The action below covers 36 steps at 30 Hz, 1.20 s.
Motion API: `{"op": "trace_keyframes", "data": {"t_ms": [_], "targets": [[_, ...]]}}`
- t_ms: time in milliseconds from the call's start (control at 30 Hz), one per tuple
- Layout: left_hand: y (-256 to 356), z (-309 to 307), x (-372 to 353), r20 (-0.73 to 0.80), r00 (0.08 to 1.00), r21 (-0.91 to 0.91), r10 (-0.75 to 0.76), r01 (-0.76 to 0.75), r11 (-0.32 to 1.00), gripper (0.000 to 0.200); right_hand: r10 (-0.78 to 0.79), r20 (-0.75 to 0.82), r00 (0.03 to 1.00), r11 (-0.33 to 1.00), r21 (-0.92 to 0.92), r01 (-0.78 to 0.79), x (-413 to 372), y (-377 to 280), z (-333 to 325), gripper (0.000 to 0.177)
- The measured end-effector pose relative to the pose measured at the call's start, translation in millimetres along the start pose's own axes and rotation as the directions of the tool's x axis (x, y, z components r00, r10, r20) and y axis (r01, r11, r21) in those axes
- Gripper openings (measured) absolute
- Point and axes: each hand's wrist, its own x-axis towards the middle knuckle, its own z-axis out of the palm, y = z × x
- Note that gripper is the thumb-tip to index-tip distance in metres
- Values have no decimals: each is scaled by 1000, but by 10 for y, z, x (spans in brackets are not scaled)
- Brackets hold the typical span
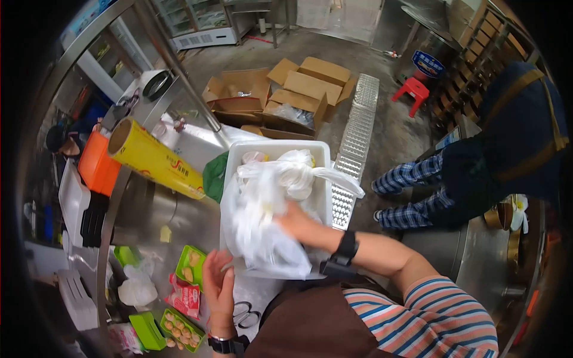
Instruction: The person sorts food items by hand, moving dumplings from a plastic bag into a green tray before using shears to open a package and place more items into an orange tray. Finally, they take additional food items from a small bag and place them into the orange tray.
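Observation:
My right hand (296,224), smeared by motion, is closed on a white plastic bag (271,247) over the near part of a white plastic tub (324,156). Behind it in the tub sits another knotted white bag (296,176). My left hand (218,280) is held up just off the tub's near left corner, fingers apart and slightly curled, with nothing in it. Beside that hand lie a red and white packet (184,296) and a green tray (191,267) with pale food. Lower down, another green tray (181,329) contains several round pieces.
A yellow cling film roll (155,158) and a green cloth (215,177) lie left of the tub. Scissors (246,315) rest near my apron. Open cardboard boxes (298,95) and a red stool (412,92) are on the floor. Another person (501,137) stands at right.

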Motion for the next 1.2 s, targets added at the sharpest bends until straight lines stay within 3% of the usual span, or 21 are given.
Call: {"op": "trace_keyframes", "data": {"t_ms": [33,67,100,167,200,233,267,300,333,400,433,567,633,667,733,800,967,1033,1067,1133,1200], "targets": [[-79,-16,20,38,997,202,63,-70,977,51,44,63,997,987,151,-53,8,-304,-194,34],[-125,-18,40,91,989,392,116,-143,909,51,-83,113,990,986,153,65,55,-353,-348,37],[-135,41,58,139,982,433,128,-177,884,51,-212,163,964,969,163,186,82,-403,-456,39],[-240,91,121,189,966,503,177,-250,828,49,-244,134,960,968,-28,250,33,-509,-592,41],[-286,95,122,246,946,565,211,-317,762,48,-411,94,907,813,-412,411,65,-376,-693,40],[-275,111,149,197,962,570,191,-271,776,44,-566,-37,824,784,-332,524,88,-234,-773,37],[-309,88,172,187,964,569,189,-263,779,44,-562,-28,827,786,-330,523,114,-360,-758,37],[-372,45,200,166,969,562,181,-244,790,43,-364,-213,907,900,170,401,155,-529,-746,35],[-411,16,210,148,974,555,172,-226,801,41,-86,-267,960,728,641,244,220,-626,-753,34],[-428,0,209,184,949,632,257,-314,709,42,61,-277,959,715,683,152,357,-703,-845,33],[-433,0,216,232,913,695,336,-397,599,43,46,-406,913,810,550,204,289,-722,-879,34],[-176,294,332,439,836,718,329,-546,431,48,-2,-488,873,800,523,294,319,-575,-952,33],[-203,487,411,569,792,761,221,-609,223,50,65,-457,887,803,552,226,273,-677,-884,33],[-327,551,480,567,794,762,221,-607,225,50,133,-431,892,799,579,161,249,-719,-858,32],[-634,648,622,443,893,895,-78,-445,-11,44,191,-423,886,778,616,127,275,-611,-883,32],[-548,639,648,465,881,885,-86,-463,42,39,267,-440,857,762,641,92,249,-580,-824,32],[0,267,730,527,818,845,-232,-475,246,28,193,-431,881,776,617,132,193,-449,-861,31],[53,25,812,492,836,550,-245,-80,831,19,125,-386,914,812,570,129,257,-255,-884,36],[124,-29,835,494,834,560,-248,-87,824,19,122,-389,913,804,578,139,260,-90,-931,36],[299,-112,850,378,764,240,-522,464,853,17,-21,-87,996,763,642,73,196,228,-1035,39],[326,-214,868,392,736,177,-552,528,830,15,-31,-2,1000,753,658,25,102,-37,-933,38]]}}
